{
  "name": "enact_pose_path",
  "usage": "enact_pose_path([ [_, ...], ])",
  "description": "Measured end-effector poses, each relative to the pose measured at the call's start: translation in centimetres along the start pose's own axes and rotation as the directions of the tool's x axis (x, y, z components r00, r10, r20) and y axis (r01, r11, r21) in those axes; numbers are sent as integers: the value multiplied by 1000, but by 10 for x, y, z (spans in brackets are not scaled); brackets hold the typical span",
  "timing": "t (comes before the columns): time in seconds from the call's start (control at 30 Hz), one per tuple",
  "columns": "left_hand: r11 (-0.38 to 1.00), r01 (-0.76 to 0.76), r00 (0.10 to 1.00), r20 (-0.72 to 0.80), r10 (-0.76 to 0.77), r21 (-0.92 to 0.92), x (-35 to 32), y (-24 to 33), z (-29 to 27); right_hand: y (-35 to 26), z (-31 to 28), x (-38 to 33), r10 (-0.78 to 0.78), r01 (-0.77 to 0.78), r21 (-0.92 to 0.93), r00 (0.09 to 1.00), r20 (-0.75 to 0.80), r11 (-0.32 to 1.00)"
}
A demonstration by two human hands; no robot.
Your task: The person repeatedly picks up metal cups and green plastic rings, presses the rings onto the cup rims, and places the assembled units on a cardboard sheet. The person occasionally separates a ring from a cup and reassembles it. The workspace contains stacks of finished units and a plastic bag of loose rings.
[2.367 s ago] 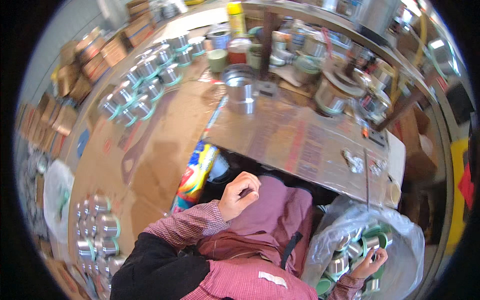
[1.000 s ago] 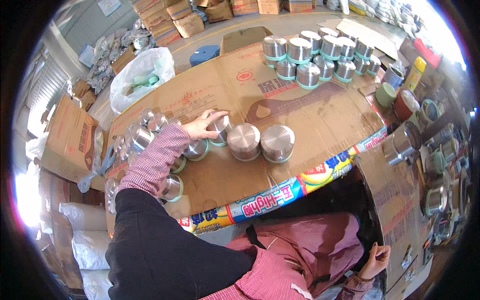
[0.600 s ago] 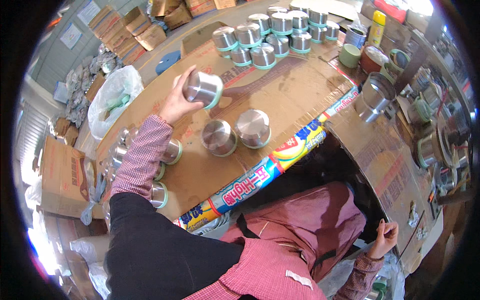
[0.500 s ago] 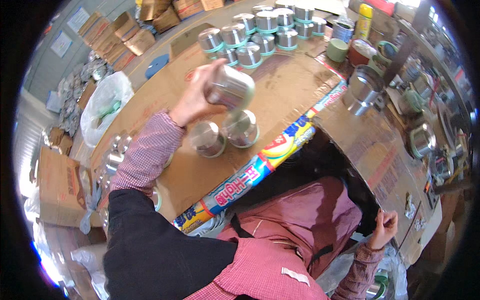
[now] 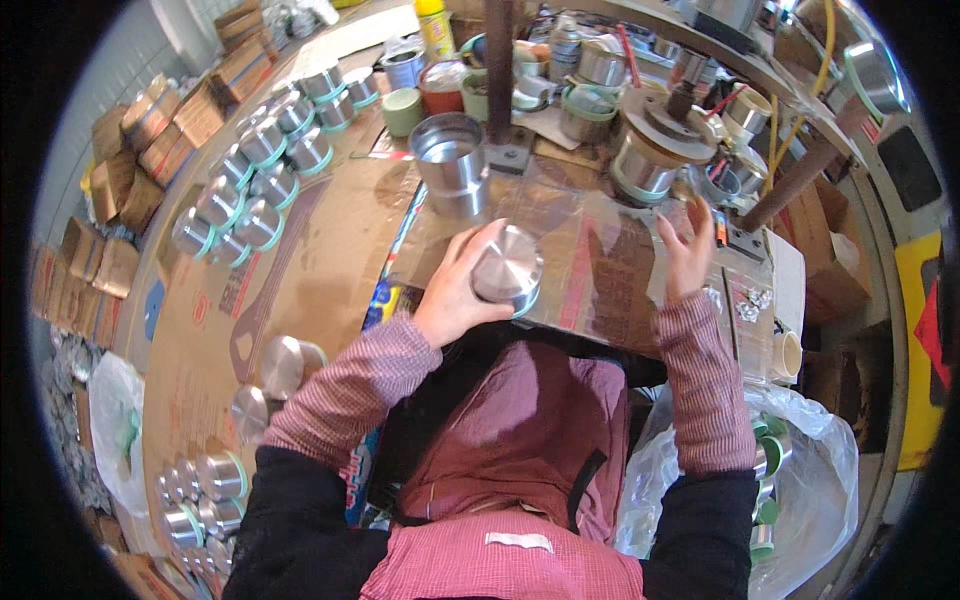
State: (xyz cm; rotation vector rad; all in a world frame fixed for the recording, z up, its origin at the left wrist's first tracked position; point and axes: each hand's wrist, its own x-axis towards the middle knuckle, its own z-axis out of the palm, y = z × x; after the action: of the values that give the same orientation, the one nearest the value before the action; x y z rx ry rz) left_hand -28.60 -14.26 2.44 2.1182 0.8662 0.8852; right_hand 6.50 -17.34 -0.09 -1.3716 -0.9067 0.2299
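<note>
My left hand (image 5: pixel 455 288) is wrapped round a steel canister (image 5: pixel 508 262) with a pale green rim, its shiny flat end turned up, over the near edge of the cardboard-covered bench (image 5: pixel 590 270). My right hand (image 5: pixel 688 250) is raised to the right, fingers apart and holding nothing. Just beyond it stands a press (image 5: pixel 668 125) with a round metal plate, and a steel canister (image 5: pixel 640 170) sits beneath that plate. A larger open steel cylinder (image 5: pixel 450 165) stands beyond my left hand.
Several green-rimmed canisters (image 5: pixel 260 140) stand in rows at the far left. Two more canisters (image 5: pixel 290 365) are by my left forearm. A plastic bag (image 5: pixel 815 470) of canisters is at lower right. A metal post (image 5: pixel 500 70) rises behind the cylinder; pots and a yellow spray can (image 5: pixel 434 30) stand beyond.
The view has turned right. My left hand has brought the canister from over the left cardboard to the bench in front of me. My right hand has risen toward the press, its fingers spreading.
</note>
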Motion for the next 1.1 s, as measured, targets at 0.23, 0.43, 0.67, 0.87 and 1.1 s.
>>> enact_pose_path([
  [0.23, 898, 51, 965, -210, -157, -436, 28, -5, 41, 36, 69, 92, -104, 103, -35, 994, -24, 994],
  [0.43, 893, -44, 924, -357, -133, -447, 121, -1, 76, 32, 33, 64, 79, -49, 218, 988, -129, 975],
  [0.67, 756, -148, 817, -510, -269, -637, 197, -1, 125, 32, 57, 95, -143, 146, -41, 988, 53, 988],
  [0.87, 845, -98, 818, -526, -232, -525, 214, -7, 127, -14, 51, 62, 44, -5, 185, 977, -208, 983],
  [1.1, 972, -66, 975, -221, 16, -224, 251, -1, 190, -81, -68, -64, 199, -175, 300, 979, -50, 938],
])
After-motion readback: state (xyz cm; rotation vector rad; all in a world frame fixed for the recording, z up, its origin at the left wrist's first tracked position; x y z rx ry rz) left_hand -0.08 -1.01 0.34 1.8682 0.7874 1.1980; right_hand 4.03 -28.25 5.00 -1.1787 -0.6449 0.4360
